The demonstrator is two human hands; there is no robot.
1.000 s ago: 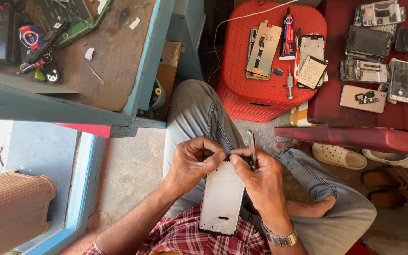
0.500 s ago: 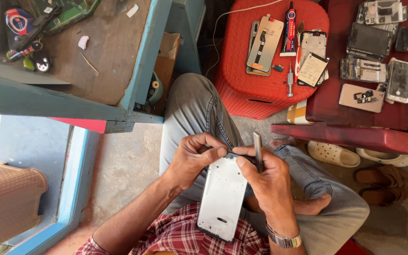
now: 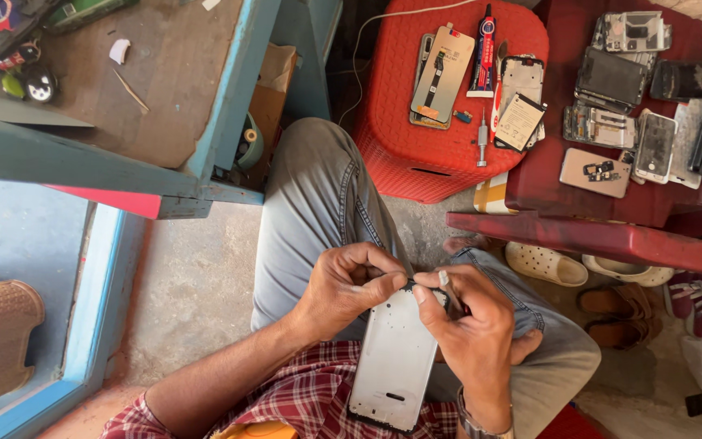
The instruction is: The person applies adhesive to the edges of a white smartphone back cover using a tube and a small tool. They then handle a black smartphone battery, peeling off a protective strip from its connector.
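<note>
A white phone frame (image 3: 393,362) lies along my lap, its inner side up. My left hand (image 3: 343,286) pinches its top edge with thumb and fingertips. My right hand (image 3: 473,329) grips the frame's top right corner and also holds a thin tool (image 3: 445,282) between the fingers, its tip sticking upward. The fingertips of both hands meet at the top edge, over my jeans-clad legs.
A red plastic stool (image 3: 440,122) ahead carries phone parts, a glue tube (image 3: 482,53) and a small screwdriver (image 3: 482,142). A dark red bench (image 3: 611,232) at right holds several dismantled phones. A blue-edged wooden table (image 3: 205,154) stands at left. Sandals (image 3: 546,264) lie on the concrete floor.
The view has shifted slightly. Both hands stay at the top of the phone frame, with the fingers working closer together at its upper edge.
</note>
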